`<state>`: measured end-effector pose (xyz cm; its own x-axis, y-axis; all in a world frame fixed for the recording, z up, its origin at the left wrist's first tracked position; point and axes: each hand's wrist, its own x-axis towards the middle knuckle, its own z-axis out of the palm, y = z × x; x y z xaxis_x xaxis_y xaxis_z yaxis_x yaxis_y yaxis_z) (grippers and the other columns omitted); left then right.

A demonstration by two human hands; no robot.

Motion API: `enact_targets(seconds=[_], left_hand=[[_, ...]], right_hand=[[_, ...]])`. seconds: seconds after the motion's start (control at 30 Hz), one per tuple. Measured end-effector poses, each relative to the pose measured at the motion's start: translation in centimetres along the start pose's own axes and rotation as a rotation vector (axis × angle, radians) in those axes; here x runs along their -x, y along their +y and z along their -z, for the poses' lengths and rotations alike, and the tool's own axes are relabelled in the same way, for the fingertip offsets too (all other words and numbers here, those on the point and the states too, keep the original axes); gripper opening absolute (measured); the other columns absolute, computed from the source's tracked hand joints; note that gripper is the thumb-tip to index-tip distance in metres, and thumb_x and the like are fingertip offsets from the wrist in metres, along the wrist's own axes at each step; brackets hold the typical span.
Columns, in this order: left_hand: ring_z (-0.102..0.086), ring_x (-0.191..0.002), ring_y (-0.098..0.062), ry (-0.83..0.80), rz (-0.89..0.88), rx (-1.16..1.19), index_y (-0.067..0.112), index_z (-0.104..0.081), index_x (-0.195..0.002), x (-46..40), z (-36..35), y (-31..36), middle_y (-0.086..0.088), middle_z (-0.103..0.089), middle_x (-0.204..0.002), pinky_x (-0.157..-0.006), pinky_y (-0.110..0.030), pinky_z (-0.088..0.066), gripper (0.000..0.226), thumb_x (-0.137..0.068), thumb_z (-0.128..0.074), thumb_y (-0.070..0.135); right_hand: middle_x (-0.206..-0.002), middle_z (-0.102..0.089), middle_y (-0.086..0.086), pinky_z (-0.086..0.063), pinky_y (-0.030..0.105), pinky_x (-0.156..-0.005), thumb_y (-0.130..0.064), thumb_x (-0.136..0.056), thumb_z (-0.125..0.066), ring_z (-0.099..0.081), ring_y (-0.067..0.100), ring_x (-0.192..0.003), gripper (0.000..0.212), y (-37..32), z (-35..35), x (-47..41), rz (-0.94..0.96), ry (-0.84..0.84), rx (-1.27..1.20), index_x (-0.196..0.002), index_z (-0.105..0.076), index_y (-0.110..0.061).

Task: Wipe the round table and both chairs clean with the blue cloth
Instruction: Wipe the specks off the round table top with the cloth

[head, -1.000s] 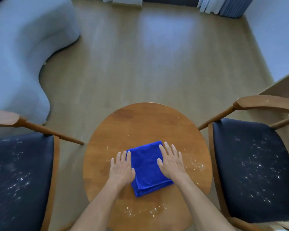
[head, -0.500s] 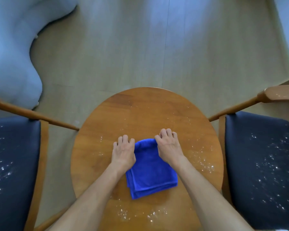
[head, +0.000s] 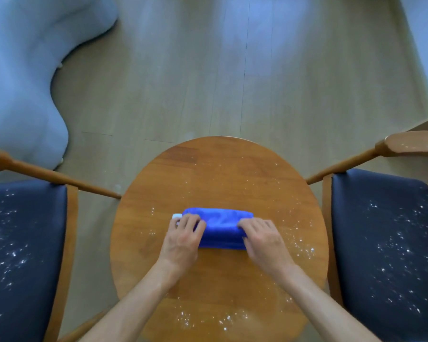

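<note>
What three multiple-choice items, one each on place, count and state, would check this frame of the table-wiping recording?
1. Where is the blue cloth?
A. on the round table
B. on the left chair seat
C. on the floor

2. How many chairs with dark seats flank the table?
A. one
B. two
C. three

3. What state is the table top in?
A. wiped clean
B. speckled with white crumbs
C. covered by a tablecloth

Answers: 1 A, the left hand and right hand grip it mid-table; 2 B, left chair, right chair; 3 B, white crumbs dot the wood.
</note>
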<state>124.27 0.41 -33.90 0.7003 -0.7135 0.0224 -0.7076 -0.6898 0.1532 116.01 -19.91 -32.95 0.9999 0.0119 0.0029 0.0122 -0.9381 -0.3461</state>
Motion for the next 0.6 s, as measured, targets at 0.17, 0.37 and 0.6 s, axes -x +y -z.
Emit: enact_targets(seconds=[0.17,0.37,0.6], left_hand=[[-0.062,-0.092,-0.028,-0.12,0.138,0.061,0.009,-0.065,-0.084,3.9,-1.4,-0.3,-0.01,-0.063,-0.1,-0.073,-0.039,-0.051,0.029,-0.068,-0.05,0.027],[-0.064,-0.085,-0.032,-0.081,0.386,0.116,0.005,-0.065,-0.085,2.5,-0.6,-0.5,-0.011,-0.064,-0.097,-0.063,-0.037,-0.05,0.023,-0.068,-0.05,0.011],[-0.058,-0.084,-0.031,-0.09,0.525,0.209,0.006,-0.06,-0.09,1.8,-1.0,-1.1,-0.01,-0.06,-0.096,-0.065,-0.04,-0.047,0.023,-0.068,-0.068,0.003]], right_hand=[[-0.1,-0.065,0.0,-0.041,0.03,-0.079,-0.021,-0.081,-0.064,-0.064,0.024,-0.093,0.008,-0.6,-2.4,2.7,0.134,-0.038,0.042,-0.086,-0.068,-0.016],[-0.148,-0.043,0.008,-0.039,0.051,-0.106,-0.034,-0.077,-0.071,-0.044,0.033,-0.134,0.054,-1.3,-4.2,-2.1,0.353,-0.262,0.143,-0.13,-0.059,-0.028],[-0.141,-0.049,0.019,-0.053,0.04,-0.077,-0.046,-0.082,-0.064,-0.06,0.037,-0.109,0.056,-2.5,-6.9,-2.1,-0.011,-0.184,0.298,-0.13,-0.06,-0.017]])
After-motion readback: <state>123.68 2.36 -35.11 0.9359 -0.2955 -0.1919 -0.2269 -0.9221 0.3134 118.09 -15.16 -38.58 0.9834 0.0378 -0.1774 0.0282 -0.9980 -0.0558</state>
